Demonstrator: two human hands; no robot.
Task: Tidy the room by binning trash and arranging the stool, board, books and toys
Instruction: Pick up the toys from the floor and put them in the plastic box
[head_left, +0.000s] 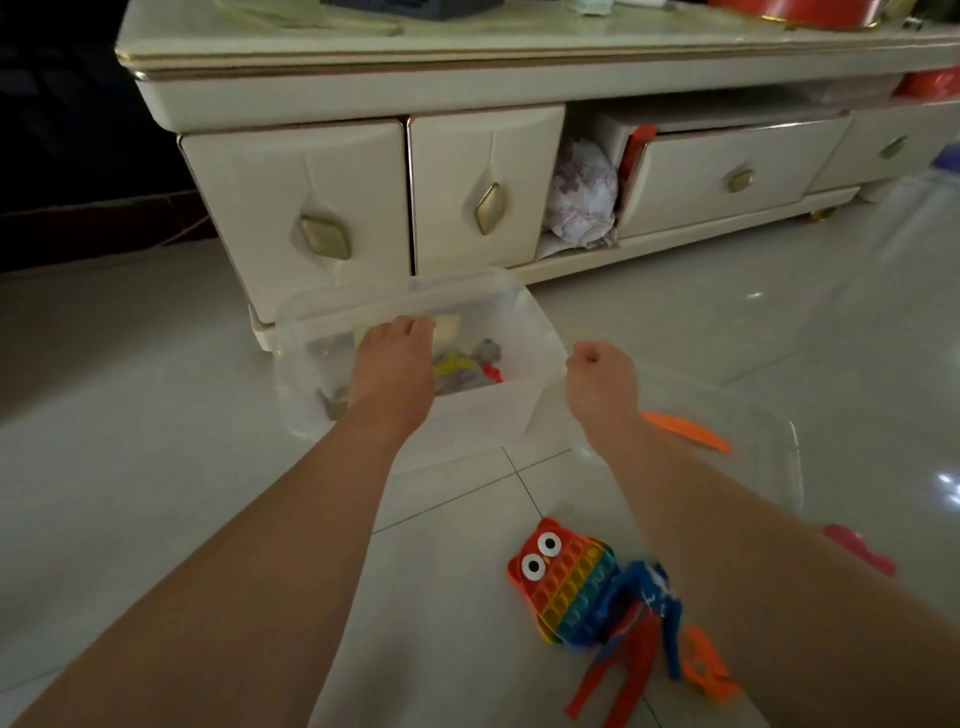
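Observation:
A clear plastic box (483, 410) stands on the tiled floor in front of a cream cabinet, with several small toys (465, 366) inside. My left hand (395, 358) reaches down into the box, fingers bent over its contents; whether it holds anything is hidden. My right hand (597, 374) is closed on the box's right rim. The box's clear lid (753, 467) lies flat on the floor to the right, under my right forearm. A rainbow owl pop toy (563, 579) and a red-and-blue figure (639, 639) lie on the floor near me.
The cream cabinet (363, 197) has two shut doors, a gap stuffed with a crumpled bag (582, 197), and a crooked drawer (727, 176). An orange piece (685, 431), a pink piece (862, 551) and an orange toy (706, 665) lie at right.

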